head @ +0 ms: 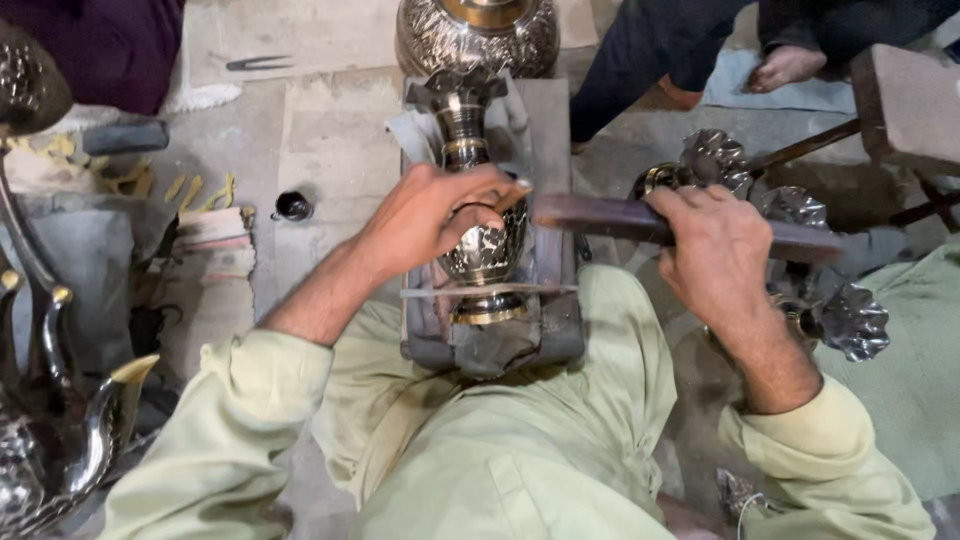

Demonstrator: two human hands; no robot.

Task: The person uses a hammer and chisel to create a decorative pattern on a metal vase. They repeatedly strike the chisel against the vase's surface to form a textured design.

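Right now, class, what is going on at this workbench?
A seated person works on an engraved metal vase lying on a padded block across their lap. The left hand rests on the vase's body, pinching a small tool too hidden to identify. The right hand grips a dark wooden bar raised beside it. More ornate metalware lies around.

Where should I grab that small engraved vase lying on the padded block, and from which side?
Take the vase at its narrow neck, just below the flared mouth, coming from above. It lies along the padded block with the neck bare, while the left hand covers the rounded belly. The right hand holds a wooden bar close by.
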